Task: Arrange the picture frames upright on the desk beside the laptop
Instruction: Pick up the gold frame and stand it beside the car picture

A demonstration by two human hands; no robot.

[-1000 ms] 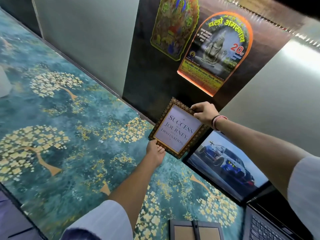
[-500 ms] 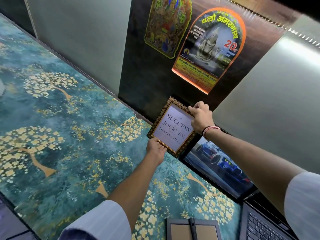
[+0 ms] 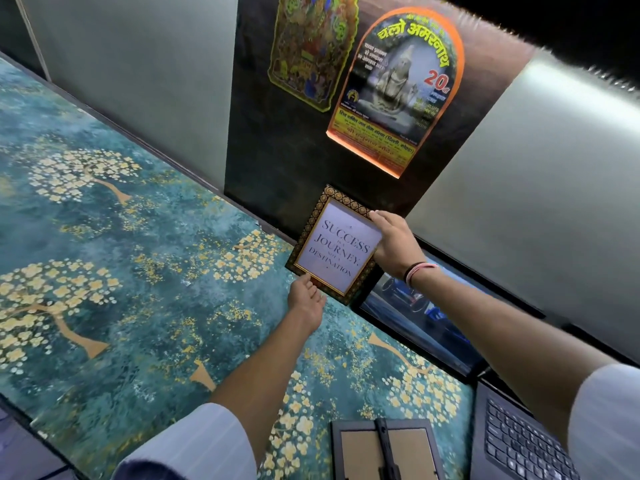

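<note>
A dark ornate picture frame (image 3: pixel 334 249) with a "Success is a journey" print stands upright against the dark wall panel at the back of the desk. My right hand (image 3: pixel 393 239) grips its upper right corner and right edge. My left hand (image 3: pixel 306 299) touches its lower left edge with the fingertips. Just right of it a black-framed car picture (image 3: pixel 420 329) leans against the wall. A third frame (image 3: pixel 386 450) lies face down near the desk's front edge, its stand showing. The laptop (image 3: pixel 519 441) sits open at the lower right.
The desk (image 3: pixel 131 271) is covered with a teal mat printed with golden trees. Two posters (image 3: pixel 394 84) hang on the dark wall panel above the frames. Grey panels flank it on both sides.
My right hand slid from the frame's top edge down onto its upper right corner and side. The frame now stands a little more upright. My left hand stays at the lower left edge.
</note>
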